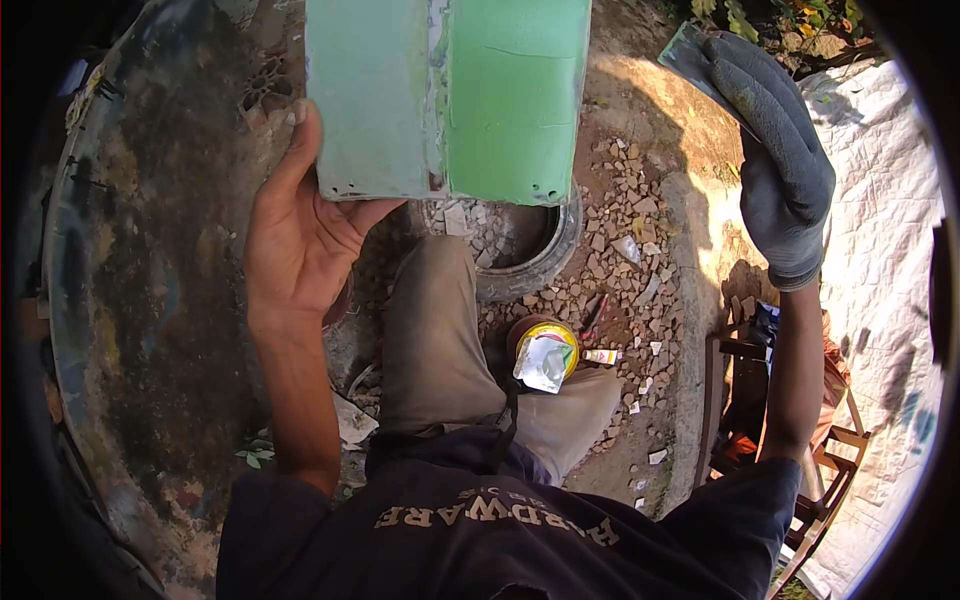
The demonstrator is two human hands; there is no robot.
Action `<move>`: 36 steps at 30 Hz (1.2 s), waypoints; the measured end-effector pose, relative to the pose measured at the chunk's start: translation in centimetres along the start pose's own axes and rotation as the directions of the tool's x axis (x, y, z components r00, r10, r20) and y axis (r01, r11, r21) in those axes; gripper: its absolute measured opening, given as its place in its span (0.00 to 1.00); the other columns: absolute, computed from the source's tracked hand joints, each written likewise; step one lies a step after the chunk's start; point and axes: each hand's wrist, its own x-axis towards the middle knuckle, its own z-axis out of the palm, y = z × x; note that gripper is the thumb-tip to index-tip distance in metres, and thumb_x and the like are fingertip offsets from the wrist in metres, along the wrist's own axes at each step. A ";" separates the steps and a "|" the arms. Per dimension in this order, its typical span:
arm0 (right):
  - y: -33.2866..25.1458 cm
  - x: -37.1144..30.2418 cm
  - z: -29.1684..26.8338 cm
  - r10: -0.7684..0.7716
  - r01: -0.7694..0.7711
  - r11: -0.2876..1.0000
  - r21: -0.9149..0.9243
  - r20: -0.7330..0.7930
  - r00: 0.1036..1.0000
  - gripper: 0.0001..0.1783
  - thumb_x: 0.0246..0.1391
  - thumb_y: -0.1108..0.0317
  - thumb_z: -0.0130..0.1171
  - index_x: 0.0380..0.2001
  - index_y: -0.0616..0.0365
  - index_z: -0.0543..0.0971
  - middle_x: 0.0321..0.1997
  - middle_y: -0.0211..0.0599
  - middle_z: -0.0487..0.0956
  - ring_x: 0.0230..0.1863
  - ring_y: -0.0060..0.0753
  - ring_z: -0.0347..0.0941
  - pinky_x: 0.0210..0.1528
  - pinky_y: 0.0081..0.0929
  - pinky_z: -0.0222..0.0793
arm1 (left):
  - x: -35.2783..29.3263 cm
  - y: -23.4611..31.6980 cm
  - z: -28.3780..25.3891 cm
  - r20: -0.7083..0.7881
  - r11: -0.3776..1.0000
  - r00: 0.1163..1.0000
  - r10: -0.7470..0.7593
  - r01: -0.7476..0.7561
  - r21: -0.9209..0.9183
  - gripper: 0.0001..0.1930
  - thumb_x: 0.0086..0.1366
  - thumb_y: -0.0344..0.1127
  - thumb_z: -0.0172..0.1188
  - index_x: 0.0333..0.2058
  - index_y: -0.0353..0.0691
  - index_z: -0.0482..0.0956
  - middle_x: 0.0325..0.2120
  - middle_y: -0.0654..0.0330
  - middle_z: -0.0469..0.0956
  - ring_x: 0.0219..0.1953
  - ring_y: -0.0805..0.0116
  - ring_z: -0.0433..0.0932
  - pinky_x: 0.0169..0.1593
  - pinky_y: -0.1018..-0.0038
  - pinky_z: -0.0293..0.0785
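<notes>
My bare left hand (pixel 300 235) grips the lower left corner of a green panel (pixel 375 110), thumb in front and fingers behind. A worn strip runs down the panel's middle. Its left half is pale green and dull; the right half wears a brighter, glossier green coat (pixel 515 110) with faint ridges. Small holes show near the bottom edge. My right hand (pixel 790 185), in a dark grey glove, is raised to the right, apart from the panel. Its fingers are closed on a thin, flat greenish spreader blade (pixel 688 60), mostly covered by the glove.
Below the panel lies a tyre (pixel 572 225) with rubble inside. Between my legs stands a tin with a yellow rim (pixel 573 352), a white piece (pixel 543 365) on top. Broken stones (pixel 620 200) cover the ground. At right are a wooden frame (pixel 835 465) and white sheeting (pixel 880 200).
</notes>
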 end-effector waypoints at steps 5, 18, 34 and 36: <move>-3.2 -10.4 5.0 0.694 -0.516 0.626 0.584 -0.117 0.710 0.23 0.71 0.78 0.49 0.67 0.65 0.74 0.64 0.42 0.81 0.63 0.31 0.77 0.67 0.33 0.71 | 0.0 0.2 -0.4 0.061 0.998 0.998 -0.015 0.019 -0.065 0.24 0.81 0.41 0.52 0.68 0.33 0.66 0.64 0.44 0.75 0.63 0.49 0.79 0.62 0.45 0.83; -7.2 -21.2 10.6 0.887 0.198 -0.443 0.874 0.396 0.237 0.23 0.73 0.69 0.54 0.68 0.57 0.70 0.69 0.48 0.75 0.70 0.46 0.71 0.72 0.62 0.66 | 0.0 0.7 -0.1 0.024 1.000 1.000 -0.015 0.015 -0.009 0.24 0.81 0.44 0.52 0.66 0.35 0.68 0.61 0.47 0.78 0.60 0.49 0.82 0.61 0.46 0.84; -2.2 3.5 0.9 0.169 -0.094 0.946 0.311 -0.222 0.960 0.25 0.63 0.80 0.56 0.63 0.58 0.81 0.63 0.38 0.83 0.62 0.38 0.78 0.65 0.36 0.73 | 0.1 0.1 0.4 0.033 0.993 0.999 -0.037 0.040 -0.113 0.24 0.80 0.44 0.54 0.66 0.34 0.68 0.59 0.46 0.79 0.60 0.51 0.82 0.60 0.48 0.85; -3.1 6.2 -0.9 -0.119 0.120 0.993 -0.007 -0.143 0.983 0.25 0.61 0.79 0.57 0.62 0.57 0.81 0.63 0.39 0.82 0.64 0.45 0.77 0.67 0.43 0.71 | 0.1 -0.2 0.7 -0.001 0.999 0.999 -0.045 0.045 0.002 0.29 0.79 0.48 0.56 0.68 0.33 0.65 0.62 0.48 0.77 0.63 0.55 0.79 0.65 0.52 0.81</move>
